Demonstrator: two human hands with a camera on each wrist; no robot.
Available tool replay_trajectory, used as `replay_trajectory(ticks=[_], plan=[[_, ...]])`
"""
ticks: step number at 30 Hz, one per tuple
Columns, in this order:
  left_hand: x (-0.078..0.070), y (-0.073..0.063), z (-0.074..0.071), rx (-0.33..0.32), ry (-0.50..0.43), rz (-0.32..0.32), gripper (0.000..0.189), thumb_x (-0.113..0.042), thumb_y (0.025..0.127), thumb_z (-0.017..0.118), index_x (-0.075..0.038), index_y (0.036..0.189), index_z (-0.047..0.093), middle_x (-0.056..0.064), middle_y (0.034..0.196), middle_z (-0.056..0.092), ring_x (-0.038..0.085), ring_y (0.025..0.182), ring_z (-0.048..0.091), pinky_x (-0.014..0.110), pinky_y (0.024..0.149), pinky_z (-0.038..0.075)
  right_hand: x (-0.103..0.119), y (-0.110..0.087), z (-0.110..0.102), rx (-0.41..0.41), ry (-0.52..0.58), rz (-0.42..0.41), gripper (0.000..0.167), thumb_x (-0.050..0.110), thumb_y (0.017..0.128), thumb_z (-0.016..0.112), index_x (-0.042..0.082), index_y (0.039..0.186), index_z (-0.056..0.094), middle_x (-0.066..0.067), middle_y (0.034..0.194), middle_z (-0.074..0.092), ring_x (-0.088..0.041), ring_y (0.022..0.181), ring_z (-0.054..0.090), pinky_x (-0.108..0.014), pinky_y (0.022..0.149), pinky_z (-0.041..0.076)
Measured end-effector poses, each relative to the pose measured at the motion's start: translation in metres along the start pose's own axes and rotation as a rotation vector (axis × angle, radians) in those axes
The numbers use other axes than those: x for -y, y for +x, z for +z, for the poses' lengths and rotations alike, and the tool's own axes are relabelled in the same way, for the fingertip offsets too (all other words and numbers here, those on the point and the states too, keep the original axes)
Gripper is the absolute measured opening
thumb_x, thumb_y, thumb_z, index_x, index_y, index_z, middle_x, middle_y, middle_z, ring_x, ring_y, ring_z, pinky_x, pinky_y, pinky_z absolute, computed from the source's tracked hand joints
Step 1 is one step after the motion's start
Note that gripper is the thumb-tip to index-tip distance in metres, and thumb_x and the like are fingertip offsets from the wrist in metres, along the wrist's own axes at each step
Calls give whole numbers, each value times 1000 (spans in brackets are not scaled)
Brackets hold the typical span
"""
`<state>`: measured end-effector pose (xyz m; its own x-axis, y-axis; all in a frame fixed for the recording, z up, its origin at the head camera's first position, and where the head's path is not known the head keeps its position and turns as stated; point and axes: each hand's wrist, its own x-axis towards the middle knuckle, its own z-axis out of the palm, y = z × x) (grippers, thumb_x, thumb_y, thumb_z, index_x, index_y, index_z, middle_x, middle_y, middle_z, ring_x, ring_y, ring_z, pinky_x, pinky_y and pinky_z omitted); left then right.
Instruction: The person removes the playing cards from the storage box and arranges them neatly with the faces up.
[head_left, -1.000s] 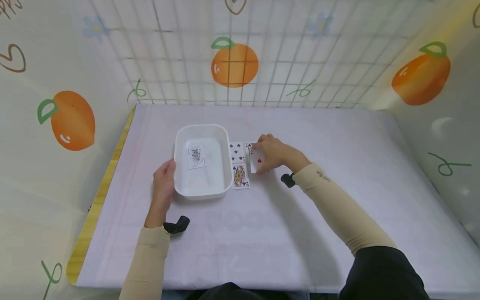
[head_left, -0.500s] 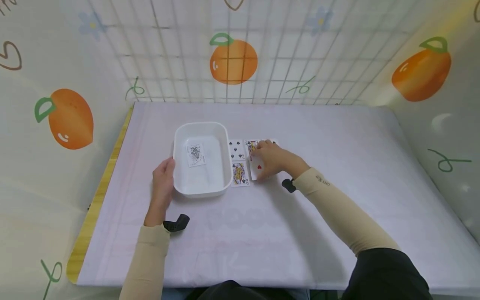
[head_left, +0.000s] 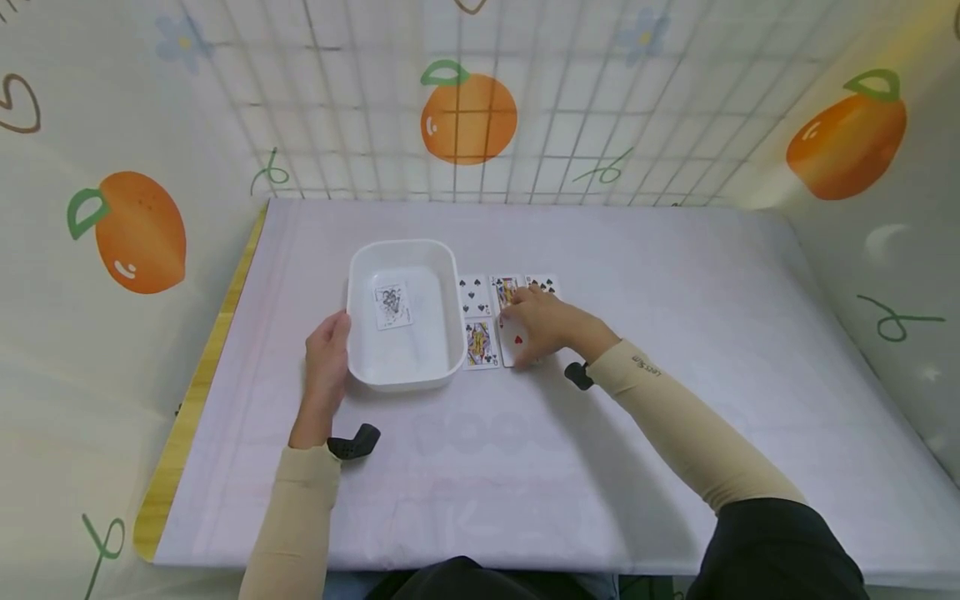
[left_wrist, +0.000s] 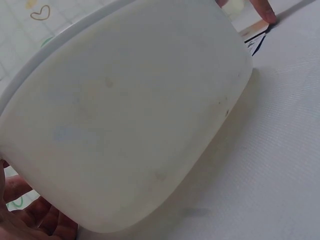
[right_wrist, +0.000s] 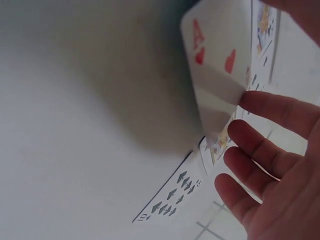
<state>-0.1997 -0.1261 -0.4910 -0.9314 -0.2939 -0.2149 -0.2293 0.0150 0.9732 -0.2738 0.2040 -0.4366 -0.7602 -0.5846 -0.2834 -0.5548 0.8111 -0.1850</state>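
Observation:
My left hand grips the left side of a white plastic tub; in the left wrist view its fingers show at the tub's side. Inside the tub lies a joker card. Thumb and fingers of my right hand pinch the ace of hearts, which tilts close over the table in the right wrist view. Left of it lies a queen card. Behind are a spade card, a face card partly covered by my fingers, and the ten of spades.
A white cloth covers the table, with a yellow wooden edge along the left. A wire grid stands behind a sheet printed with oranges. Each wrist carries a black camera.
My right hand has moved the ace of hearts towards me, beside the queen, uncovering more of the face card and the ten behind it. The left hand stays on the tub.

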Motion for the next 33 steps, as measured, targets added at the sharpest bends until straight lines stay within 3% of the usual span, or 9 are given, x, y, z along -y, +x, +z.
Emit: replay_trajectory(ticks=[6,17,25,33], plan=[[-1,-1,0,4,-9,5,53,-44,103,46,-13,145,49,6,139,56,20,123,55,38,104,45,-2,-1,-3,1,-8,-17,86,46,61,91,6,131,62,-16,127,53,-30,112,45,-46,97,44],[-2,1,0,-7,-22,-5,51,-42,104,46,-12,144,50,7,139,56,21,123,54,38,104,45,-1,-3,-32,-49,45,35,91,44,65,89,2,138,56,-16,129,50,-31,115,42,-48,99,43],[-2,2,-2,-7,-28,10,50,-43,103,47,-12,143,51,6,137,57,20,122,55,36,103,46,4,5,-50,-107,12,-23,91,50,69,85,1,139,55,-18,128,51,-33,115,43,-49,97,44],[1,5,-2,5,-26,-18,50,-42,103,47,-12,143,51,7,137,57,21,122,55,38,103,46,15,10,-61,-107,29,-20,92,53,69,84,3,141,54,-16,131,50,-31,117,42,-49,97,45]])
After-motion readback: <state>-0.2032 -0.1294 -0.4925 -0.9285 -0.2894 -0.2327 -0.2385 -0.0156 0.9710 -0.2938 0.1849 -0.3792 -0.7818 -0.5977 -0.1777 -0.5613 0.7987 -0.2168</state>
